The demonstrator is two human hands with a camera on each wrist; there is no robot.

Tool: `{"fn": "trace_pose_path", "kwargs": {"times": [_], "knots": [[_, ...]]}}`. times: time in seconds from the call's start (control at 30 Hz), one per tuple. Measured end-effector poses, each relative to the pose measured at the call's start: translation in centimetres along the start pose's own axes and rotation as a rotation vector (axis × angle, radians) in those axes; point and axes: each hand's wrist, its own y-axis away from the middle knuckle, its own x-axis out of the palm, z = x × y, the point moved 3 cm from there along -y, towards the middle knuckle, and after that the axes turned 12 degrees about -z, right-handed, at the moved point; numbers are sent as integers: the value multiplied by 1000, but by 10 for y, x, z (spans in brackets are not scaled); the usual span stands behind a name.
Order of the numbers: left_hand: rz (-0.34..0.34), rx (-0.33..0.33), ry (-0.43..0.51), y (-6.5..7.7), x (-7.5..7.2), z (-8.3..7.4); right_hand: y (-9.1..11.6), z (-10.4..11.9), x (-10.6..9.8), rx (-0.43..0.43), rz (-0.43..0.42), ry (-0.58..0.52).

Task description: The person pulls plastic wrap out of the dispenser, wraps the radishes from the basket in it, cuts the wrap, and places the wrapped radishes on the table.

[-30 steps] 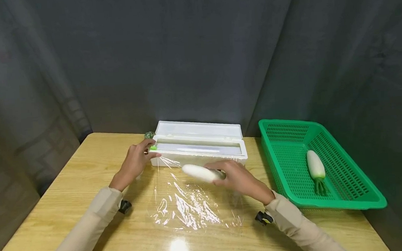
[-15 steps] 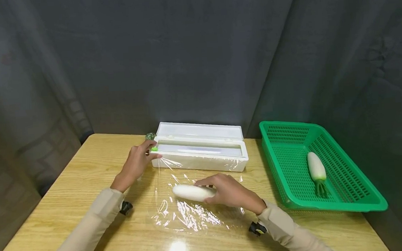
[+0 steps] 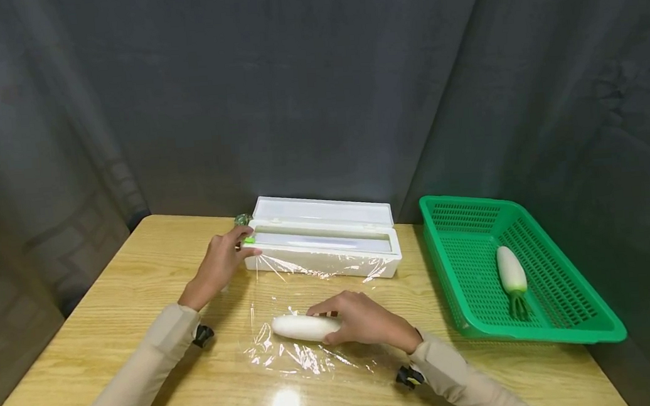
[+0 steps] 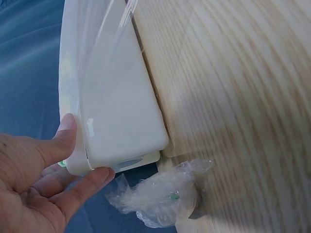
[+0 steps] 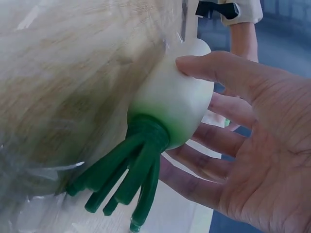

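Observation:
My right hand [image 3: 367, 319] holds a white radish [image 3: 300, 328] low over a sheet of cling film [image 3: 265, 358] on the table. In the right wrist view, the thumb and fingers lie along the radish's white body, and its green stalks [image 5: 138, 165] stick out clear of the hand. Whether it touches the film cannot be told. My left hand [image 3: 216, 267] grips the left end of a white cling film dispenser [image 3: 383, 266], beside a green slider [image 3: 249, 240]. Its thumb and fingers close on the corner in the left wrist view. The film runs from the dispenser's front, and its lid [image 3: 325, 209] stands raised.
A green basket [image 3: 462, 306] stands on the right, with a second radish [image 3: 511, 268] inside. Near the dispenser's left end lies a crumpled, plastic-wrapped bundle [image 4: 167, 194]. A dark curtain [image 3: 317, 90] hangs behind the wooden table [image 3: 153, 259].
My right hand has brought the radish down and towards me, from near the dispenser to low over the film. My left hand has stayed on the dispenser.

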Motion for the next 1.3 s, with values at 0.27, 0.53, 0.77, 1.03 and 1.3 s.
{"fn": "trace_pose_path", "kwargs": {"times": [0.27,0.53,0.77,1.03,1.3], "knots": [[-25,20,-1,-1,-1,-2,0,3,4,8,30,64],[-27,27,-8,-2,0,-1,-1,2,2,-1,66,82],[-11,13,-5,0,1,0,-2,0,1,-5,121,117],[-1,5,-5,0,-1,1,-1,-1,1,-3,149,108],[7,-12,-17,-2,0,2,3,2,-1,17,120,92]]}}
